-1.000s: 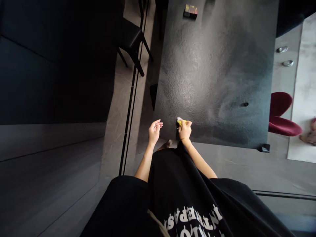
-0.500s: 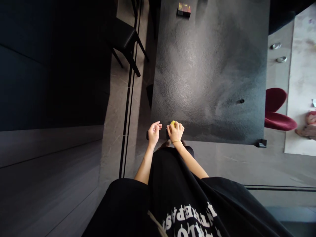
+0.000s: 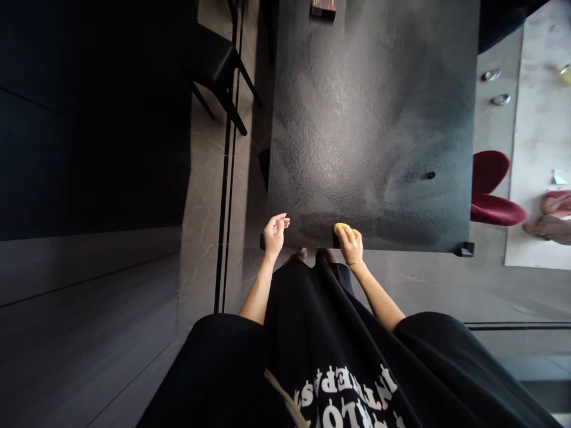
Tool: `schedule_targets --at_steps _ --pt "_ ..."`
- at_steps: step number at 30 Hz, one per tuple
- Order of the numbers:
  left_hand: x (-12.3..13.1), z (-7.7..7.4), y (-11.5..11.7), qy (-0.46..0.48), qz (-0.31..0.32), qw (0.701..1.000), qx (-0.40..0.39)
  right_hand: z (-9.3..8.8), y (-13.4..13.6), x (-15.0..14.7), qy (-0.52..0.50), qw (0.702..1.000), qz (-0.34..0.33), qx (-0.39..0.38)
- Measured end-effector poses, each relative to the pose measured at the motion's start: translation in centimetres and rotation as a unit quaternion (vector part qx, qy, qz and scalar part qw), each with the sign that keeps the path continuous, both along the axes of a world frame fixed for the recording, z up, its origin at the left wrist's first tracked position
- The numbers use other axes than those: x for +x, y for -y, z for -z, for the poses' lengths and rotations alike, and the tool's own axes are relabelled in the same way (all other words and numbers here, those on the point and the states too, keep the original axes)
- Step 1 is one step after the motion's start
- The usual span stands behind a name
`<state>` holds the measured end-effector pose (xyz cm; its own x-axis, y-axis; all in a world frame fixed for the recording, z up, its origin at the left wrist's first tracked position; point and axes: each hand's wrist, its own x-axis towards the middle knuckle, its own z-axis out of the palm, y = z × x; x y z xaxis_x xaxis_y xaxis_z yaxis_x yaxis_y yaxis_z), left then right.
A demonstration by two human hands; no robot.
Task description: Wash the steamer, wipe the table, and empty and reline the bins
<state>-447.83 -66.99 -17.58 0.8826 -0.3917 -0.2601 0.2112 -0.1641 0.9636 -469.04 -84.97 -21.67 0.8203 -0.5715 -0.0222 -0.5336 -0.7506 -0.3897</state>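
My right hand [image 3: 352, 245] grips a yellow sponge [image 3: 341, 226] with a dark underside, near the front edge of the dark textured table [image 3: 375, 131]. Part of the sponge is hidden beneath the fingers. At the table's front left corner, my left hand [image 3: 275, 233] hovers with its fingers loosely bent and apart, holding nothing.
On the tabletop lie a small box [image 3: 323, 9] at the far end and a small black object [image 3: 430, 175] on the right. A black chair [image 3: 213, 59] stands to the left, a red velvet chair [image 3: 497, 209] to the right. Black corner piece [image 3: 464, 249] juts out at front right.
My right hand has slid to the right along the table's front edge with the sponge. My left hand has stayed near the left corner. The whole view has shifted slightly.
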Motion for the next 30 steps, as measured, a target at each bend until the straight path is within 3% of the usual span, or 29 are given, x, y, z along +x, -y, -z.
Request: schedule_targets --at_steps 3,7,9,11,13,14,17,20,22,24,26,28,29,30 --pt "-0.3 0.1 0.3 -0.003 -0.003 1.0 -0.015 -1.4 6.3 -1.6 0.056 0.992 0.114 -0.013" --pt "-1.3 0.2 0.6 -0.008 0.01 1.0 -0.026 -3.0 14.9 0.0 0.115 0.964 0.242 0.006" --pt "-1.8 0.2 0.5 -0.009 0.018 1.0 -0.022 -3.0 17.5 2.1 0.086 0.959 0.27 -0.004" --pt "-2.1 0.2 0.4 -0.008 0.026 0.999 -0.017 -2.5 17.6 5.0 0.037 0.957 0.285 -0.028" --pt "-2.2 0.2 0.2 -0.004 0.024 1.0 -0.011 -1.9 14.6 8.3 0.005 0.968 0.249 -0.04" --pt "-2.2 0.3 0.1 -0.001 0.018 1.0 -0.008 -1.7 11.8 10.0 0.002 0.98 0.197 -0.037" --pt "-1.8 0.2 -0.1 0.02 -0.005 1.0 0.008 -1.4 0.8 13.7 0.029 0.999 0.024 -0.033" --pt "-1.0 -0.3 -0.2 0.059 -0.032 0.997 0.037 -1.3 -8.0 13.5 0.052 0.978 -0.201 0.012" --pt "-0.4 -0.9 -0.5 0.077 -0.054 0.995 0.045 -1.1 -8.7 10.8 0.051 0.969 -0.241 0.021" --pt "-0.1 -1.4 -0.8 0.081 -0.073 0.993 0.039 -1.0 -4.6 7.7 0.04 0.978 -0.204 0.011" --pt "0.0 -1.8 -1.1 0.076 -0.088 0.993 0.032 -1.1 2.3 6.4 0.024 0.994 -0.109 -0.006" --pt "-0.3 -2.0 -1.4 0.068 -0.096 0.993 0.032 -1.5 8.1 8.2 0.013 0.997 0.065 -0.032" --pt "-0.6 -2.0 -1.6 0.065 -0.1 0.992 0.034 -1.7 9.5 10.1 0.008 0.99 0.137 -0.04" --pt "-0.9 -2.1 -1.7 0.064 -0.104 0.992 0.036 -1.9 9.4 12.2 0.004 0.986 0.163 -0.04"
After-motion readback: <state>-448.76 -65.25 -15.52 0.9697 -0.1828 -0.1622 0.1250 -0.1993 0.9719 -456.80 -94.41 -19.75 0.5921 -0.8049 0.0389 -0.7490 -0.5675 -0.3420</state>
